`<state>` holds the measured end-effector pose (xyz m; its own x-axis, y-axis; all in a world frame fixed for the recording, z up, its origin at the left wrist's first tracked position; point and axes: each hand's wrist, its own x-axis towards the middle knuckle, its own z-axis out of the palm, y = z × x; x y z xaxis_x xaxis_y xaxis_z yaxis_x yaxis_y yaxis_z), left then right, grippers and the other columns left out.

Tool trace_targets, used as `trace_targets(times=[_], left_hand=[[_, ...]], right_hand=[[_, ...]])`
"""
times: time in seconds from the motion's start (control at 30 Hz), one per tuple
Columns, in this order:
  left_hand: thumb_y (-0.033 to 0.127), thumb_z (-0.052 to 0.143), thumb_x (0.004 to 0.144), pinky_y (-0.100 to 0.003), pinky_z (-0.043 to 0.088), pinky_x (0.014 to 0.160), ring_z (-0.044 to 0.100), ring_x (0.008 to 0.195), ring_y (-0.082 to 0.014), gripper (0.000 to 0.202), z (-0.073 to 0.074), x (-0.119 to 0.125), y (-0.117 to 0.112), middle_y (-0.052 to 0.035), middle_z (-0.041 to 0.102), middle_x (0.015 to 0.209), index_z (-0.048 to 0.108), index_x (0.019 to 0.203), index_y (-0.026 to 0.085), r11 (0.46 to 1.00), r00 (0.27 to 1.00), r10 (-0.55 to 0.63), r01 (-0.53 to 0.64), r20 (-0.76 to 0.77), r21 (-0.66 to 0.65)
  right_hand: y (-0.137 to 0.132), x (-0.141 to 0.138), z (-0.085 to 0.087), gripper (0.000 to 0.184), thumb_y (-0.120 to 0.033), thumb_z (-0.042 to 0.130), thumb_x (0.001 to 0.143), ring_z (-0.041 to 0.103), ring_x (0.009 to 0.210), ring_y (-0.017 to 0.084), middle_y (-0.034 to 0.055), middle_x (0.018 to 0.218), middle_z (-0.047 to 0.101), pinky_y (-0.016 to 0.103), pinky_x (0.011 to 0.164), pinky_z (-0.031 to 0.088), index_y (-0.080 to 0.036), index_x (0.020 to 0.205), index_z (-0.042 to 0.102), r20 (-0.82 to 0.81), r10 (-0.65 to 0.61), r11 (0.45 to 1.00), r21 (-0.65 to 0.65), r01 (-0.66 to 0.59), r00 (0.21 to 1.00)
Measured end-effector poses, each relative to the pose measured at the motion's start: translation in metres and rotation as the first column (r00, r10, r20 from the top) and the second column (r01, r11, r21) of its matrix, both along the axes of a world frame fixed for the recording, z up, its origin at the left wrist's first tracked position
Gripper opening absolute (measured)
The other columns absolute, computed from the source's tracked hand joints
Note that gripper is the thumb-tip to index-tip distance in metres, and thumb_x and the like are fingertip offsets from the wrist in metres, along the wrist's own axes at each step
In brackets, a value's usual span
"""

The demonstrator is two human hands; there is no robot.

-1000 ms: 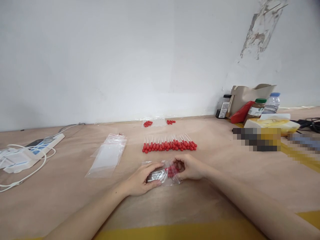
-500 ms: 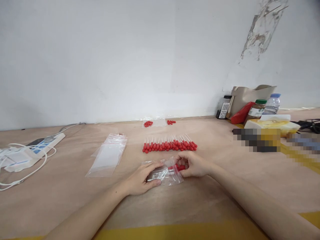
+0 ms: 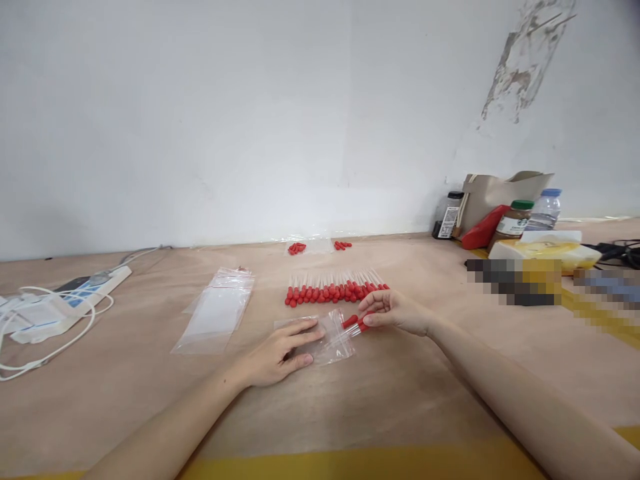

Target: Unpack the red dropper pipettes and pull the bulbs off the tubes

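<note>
Roughly twenty-five droppers [image 3: 336,291], three bottles [image 3: 544,208]

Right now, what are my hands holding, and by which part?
The right hand pinches a few droppers by their red bulbs, the glass ends in the clear bag. The left hand lies flat on that bag, not gripping.

Bright, even, soft light, source not seen; only a faint shadow under left hand [image 3: 277,350] on tabletop [image 3: 400,400]. Wall [image 3: 200,120] slightly washed out, no hard glare. Wide-angle bend at edges. Pixelated patches [image 3: 515,280] at right; far stuff a bit soft.
</note>
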<state>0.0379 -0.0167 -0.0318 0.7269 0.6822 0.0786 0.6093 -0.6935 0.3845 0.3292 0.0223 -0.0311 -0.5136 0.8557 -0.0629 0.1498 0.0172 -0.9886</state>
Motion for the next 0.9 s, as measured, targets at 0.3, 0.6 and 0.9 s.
trace_targets(times=[0.3, 0.6, 0.9], left_hand=[[0.039, 0.043, 0.086, -0.041, 0.026, 0.103, 0.031, 0.126, -0.0198, 0.042, -0.002, 0.000, 0.001, -0.0021, 0.036, 0.136, 0.040, 0.127, 0.032, 1.000, 0.999, -0.020, 0.020, 0.041, 0.005], [0.039, 0.044, 0.085, -0.042, 0.027, 0.102, 0.032, 0.125, -0.0202, 0.041, 0.000, 0.001, -0.001, -0.0007, 0.037, 0.136, 0.042, 0.125, 0.033, 1.000, 0.999, 0.021, -0.021, 0.040, 0.011], [0.039, 0.045, 0.084, -0.043, 0.028, 0.102, 0.033, 0.125, -0.0209, 0.041, -0.001, 0.001, 0.000, -0.0005, 0.039, 0.135, 0.042, 0.125, 0.033, 1.000, 0.998, 0.012, -0.013, 0.062, 0.014]], right_hand=[[0.015, 0.048, 0.025, 0.026, -0.028, 0.075, 0.053, 0.062, 0.065, 0.013, 0.0010, 0.070, 0.066, 0.026, 0.064, 0.049, -0.017, 0.072, 0.061, -0.229, -0.330, 0.939, 0.017, 0.343, 0.916], [0.040, 0.045, -0.004, 0.030, -0.039, 0.072, 0.056, 0.064, 0.079, 0.021, 0.0070, 0.079, 0.067, 0.034, 0.071, 0.055, -0.017, 0.072, 0.058, -0.397, -0.717, 0.567, 0.145, 0.810, 0.573], [0.042, 0.022, -0.027, 0.037, -0.046, 0.067, 0.058, 0.064, 0.071, 0.021, 0.0082, 0.075, 0.067, 0.032, 0.064, 0.052, -0.015, 0.077, 0.061, -0.228, -0.776, 0.510, 0.322, 0.798, 0.588]])
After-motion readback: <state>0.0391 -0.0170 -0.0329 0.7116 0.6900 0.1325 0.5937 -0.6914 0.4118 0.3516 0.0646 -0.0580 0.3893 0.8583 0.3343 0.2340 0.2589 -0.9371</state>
